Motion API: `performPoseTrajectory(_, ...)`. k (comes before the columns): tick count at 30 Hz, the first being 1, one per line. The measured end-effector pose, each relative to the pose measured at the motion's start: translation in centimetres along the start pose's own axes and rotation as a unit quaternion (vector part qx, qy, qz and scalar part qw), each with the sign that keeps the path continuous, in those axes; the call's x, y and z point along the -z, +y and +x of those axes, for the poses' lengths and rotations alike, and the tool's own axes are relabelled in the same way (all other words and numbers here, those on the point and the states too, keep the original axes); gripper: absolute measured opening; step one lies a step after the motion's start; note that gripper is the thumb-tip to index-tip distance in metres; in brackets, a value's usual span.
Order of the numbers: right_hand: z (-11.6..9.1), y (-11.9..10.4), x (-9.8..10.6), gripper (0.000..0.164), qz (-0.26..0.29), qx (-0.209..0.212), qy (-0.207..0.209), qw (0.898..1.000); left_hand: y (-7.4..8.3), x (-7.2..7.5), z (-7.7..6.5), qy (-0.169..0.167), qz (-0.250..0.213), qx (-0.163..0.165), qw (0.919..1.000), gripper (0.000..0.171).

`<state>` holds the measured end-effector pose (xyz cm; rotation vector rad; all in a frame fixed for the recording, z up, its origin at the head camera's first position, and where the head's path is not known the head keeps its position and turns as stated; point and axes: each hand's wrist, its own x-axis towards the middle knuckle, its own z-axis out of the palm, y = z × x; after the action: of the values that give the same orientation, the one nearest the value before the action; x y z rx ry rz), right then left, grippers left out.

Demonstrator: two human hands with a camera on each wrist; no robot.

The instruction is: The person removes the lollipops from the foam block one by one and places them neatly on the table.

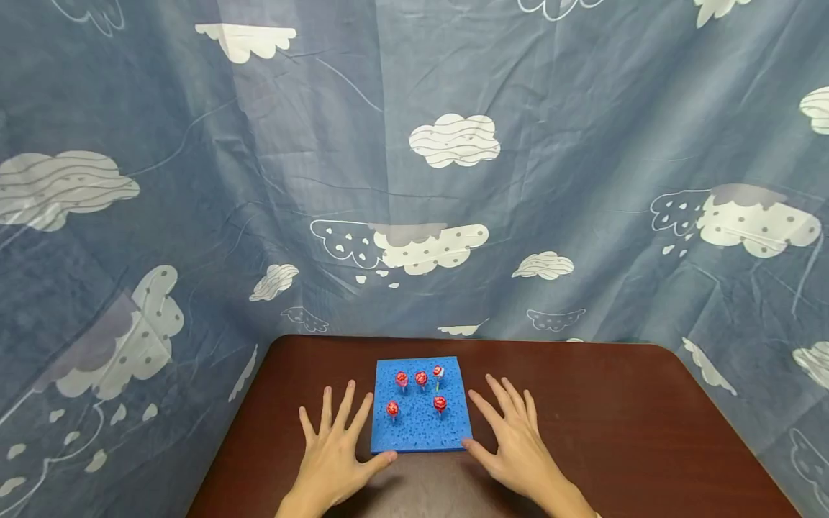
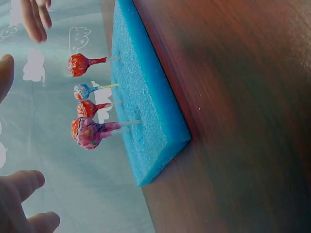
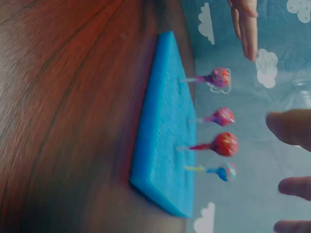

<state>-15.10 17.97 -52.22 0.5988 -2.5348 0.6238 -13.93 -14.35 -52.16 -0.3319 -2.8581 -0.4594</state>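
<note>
A flat blue foam block (image 1: 417, 432) lies on the table, pitted with small holes. Several wrapped lollipops stand in it on their sticks: three along the back, among them a red one (image 1: 401, 378) and one with a blue wrapper (image 2: 82, 91), and two nearer the front, such as the front right lollipop (image 1: 440, 403). My left hand (image 1: 333, 453) hovers by the block's left side, fingers spread, holding nothing. On the other side my right hand (image 1: 514, 439) is spread the same way, its thumb close to the block's front right corner. Neither palm shows in the head view.
The dark brown wooden table (image 1: 583, 410) has rounded far corners. Behind it and along both sides hangs a blue-grey curtain (image 1: 550, 180) printed with white clouds. Bare table top extends to the right of the block.
</note>
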Motion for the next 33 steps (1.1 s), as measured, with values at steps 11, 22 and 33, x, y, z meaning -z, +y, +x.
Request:
performPoseTrajectory(11, 2.6, -1.0, -4.4, 0.053, 0.037, 0.023, 0.029, 0.999, -1.2, -3.0, 1.4, -0.041, -0.025, -0.015, 0.9987, 0.09)
performPoseTrajectory(22, 3.7, -1.2, -6.2, 0.044, 0.033, 0.017, 0.047, 0.998, -2.4, -5.8, 1.4, -0.11, -0.059, -0.003, 0.9922, 0.078)
performPoseTrajectory(33, 3.7, -0.6, -7.4, 0.035, 0.029, 0.022, 0.056, 0.998, -2.7, -6.6, 1.2, -0.118, -0.092, 0.005, 0.9888, 0.075)
